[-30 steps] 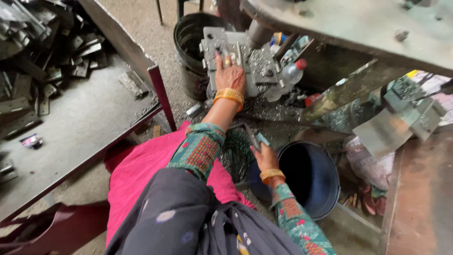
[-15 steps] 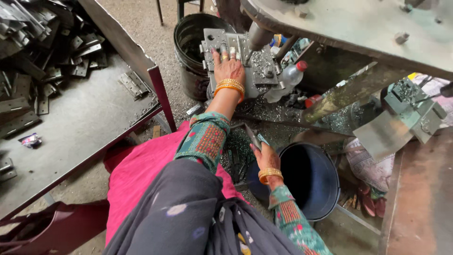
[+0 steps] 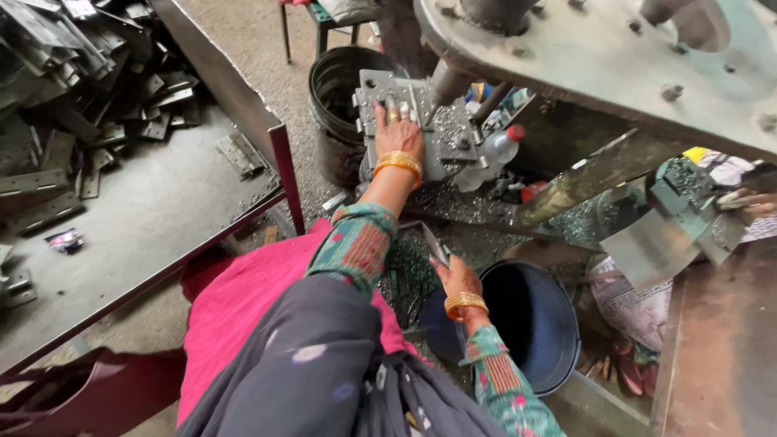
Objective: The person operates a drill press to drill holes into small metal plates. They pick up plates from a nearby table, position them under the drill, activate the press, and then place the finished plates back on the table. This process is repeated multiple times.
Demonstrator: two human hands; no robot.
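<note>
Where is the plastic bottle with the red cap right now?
In the head view, the plastic bottle lies tilted right of centre, just right of the left hand on the metal die block, under the press frame.

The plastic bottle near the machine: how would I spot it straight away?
Start at the big grey machine arm across the top right. Below it lies a metal block under the person's left hand. Just right of that block lies the bottle, tilted; it alone is clear plastic with a red cap among grey metal.
</note>
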